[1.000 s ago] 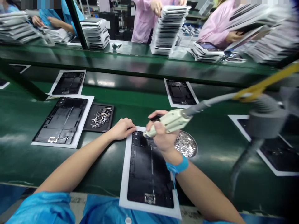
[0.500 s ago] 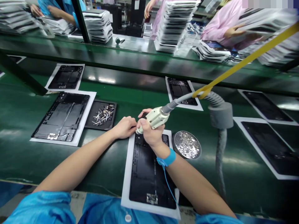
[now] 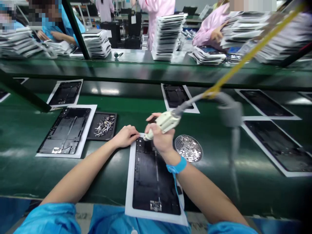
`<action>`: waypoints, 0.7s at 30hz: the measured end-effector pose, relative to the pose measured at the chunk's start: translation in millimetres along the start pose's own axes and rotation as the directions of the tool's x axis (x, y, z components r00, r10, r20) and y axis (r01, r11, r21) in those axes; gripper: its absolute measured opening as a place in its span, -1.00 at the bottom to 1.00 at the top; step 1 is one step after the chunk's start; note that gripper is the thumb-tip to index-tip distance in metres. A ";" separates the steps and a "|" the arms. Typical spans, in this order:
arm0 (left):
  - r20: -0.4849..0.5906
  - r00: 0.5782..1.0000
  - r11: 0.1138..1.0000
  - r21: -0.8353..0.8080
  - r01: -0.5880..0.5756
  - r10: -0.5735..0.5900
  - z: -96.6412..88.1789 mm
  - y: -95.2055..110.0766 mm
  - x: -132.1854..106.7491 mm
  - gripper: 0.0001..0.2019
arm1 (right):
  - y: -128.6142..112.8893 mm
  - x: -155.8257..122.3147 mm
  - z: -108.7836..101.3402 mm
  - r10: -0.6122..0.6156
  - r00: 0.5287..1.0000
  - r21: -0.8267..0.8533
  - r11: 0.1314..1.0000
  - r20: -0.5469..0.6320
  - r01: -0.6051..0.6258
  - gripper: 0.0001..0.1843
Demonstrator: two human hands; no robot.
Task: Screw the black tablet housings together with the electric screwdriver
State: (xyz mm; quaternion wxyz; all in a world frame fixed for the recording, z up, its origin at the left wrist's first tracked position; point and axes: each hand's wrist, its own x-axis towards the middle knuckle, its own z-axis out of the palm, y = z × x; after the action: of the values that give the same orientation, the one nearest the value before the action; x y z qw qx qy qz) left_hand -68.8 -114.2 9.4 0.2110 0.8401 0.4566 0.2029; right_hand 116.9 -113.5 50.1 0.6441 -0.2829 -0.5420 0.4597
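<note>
A black tablet housing [image 3: 156,175] lies on a white sheet [image 3: 129,182] in front of me. My right hand [image 3: 162,138] grips a cream-coloured handheld tool [image 3: 168,121] with a grey hose. Its nozzle points down and left at the housing's upper left corner; I cannot tell whether it touches. My left hand [image 3: 126,136] rests at that same corner, fingers bent and pressed together at the sheet's edge. Whatever is between its fingertips is too small to make out. A blue strap [image 3: 177,165] with a cord circles my right wrist.
To the left are another housing [image 3: 67,130] and a dark tray [image 3: 92,136] of small metal parts. A round dish [image 3: 188,148] of shiny discs stands right. A yellow strap [image 3: 253,53] suspends the hose. Co-workers sit behind paper stacks [image 3: 168,37] across the green bench [image 3: 107,175].
The view has tilted up slightly. My left hand and the tool's nozzle have drawn a little apart. The hose is swaying and blurred.
</note>
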 end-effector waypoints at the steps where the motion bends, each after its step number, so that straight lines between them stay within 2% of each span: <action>1: -0.016 1.000 1.000 0.009 -0.006 0.006 0.3 1.4 -0.5 -0.79 | -9.0 2.5 -11.4 -0.034 0.999 -0.001 0.999 -0.041 0.034 -0.68; 5: -0.126 0.991 0.990 0.131 0.049 -0.032 8.9 18.2 8.1 -0.81 | -37.2 6.5 -68.6 -0.159 0.966 -0.136 0.982 -0.204 0.133 -0.69; 7: -0.092 0.995 0.977 0.205 0.067 -0.049 15.4 32.5 19.5 -0.75 | -42.8 5.2 -95.1 -0.198 0.946 -0.224 0.964 -0.257 0.141 -0.69; 10: 0.030 0.994 0.954 0.285 0.092 -0.105 22.7 51.3 39.2 -0.70 | -42.1 3.2 -122.4 -0.236 0.922 -0.323 0.937 -0.308 0.132 -0.69; 12: 0.127 0.984 0.959 0.272 0.085 -0.124 25.2 56.3 50.8 -0.81 | -39.2 3.8 -131.3 -0.242 0.915 -0.350 0.929 -0.324 0.122 -0.70; 14: 0.162 0.981 0.969 0.239 0.068 -0.109 26.3 53.2 61.6 -0.82 | -36.3 6.2 -134.3 -0.245 0.909 -0.354 0.927 -0.336 0.119 -0.73; 21: -0.036 0.998 0.950 0.308 0.057 -0.049 23.1 10.9 111.3 -0.78 | -25.2 15.5 -129.5 -0.224 0.921 -0.334 0.936 -0.319 0.112 -0.70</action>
State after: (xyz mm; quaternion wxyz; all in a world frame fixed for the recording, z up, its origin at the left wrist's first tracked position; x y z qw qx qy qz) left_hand 6.7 -28.6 12.6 0.0761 0.8473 0.5080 0.1350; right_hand 248.0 -92.7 46.0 0.7157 -0.4098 -0.5057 0.2533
